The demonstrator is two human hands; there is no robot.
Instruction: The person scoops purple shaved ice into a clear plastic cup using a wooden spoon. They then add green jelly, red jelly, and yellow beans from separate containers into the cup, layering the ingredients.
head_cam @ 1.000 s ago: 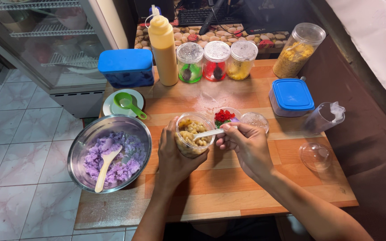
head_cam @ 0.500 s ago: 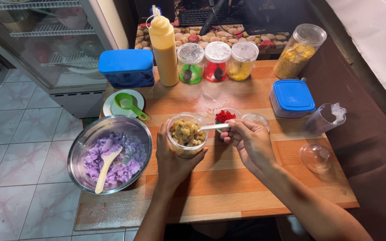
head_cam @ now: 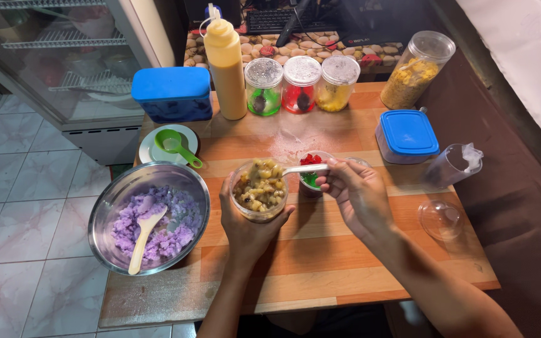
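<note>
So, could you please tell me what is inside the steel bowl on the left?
The steel bowl holds purple crushed ice with a pale wooden spoon lying in it. Whatever lies beneath the ice is covered.

Left hand (head_cam: 245, 219) gripping tub of yellow fruit (head_cam: 259, 188), right hand (head_cam: 352, 194) pinching white spoon (head_cam: 302, 168) over it

Bowl (head_cam: 151, 216) left of tub (head_cam: 259, 189).

Steel bowl (head_cam: 118, 194), 3 jars (head_cam: 302, 84), squeeze bottle (head_cam: 225, 69)
</note>
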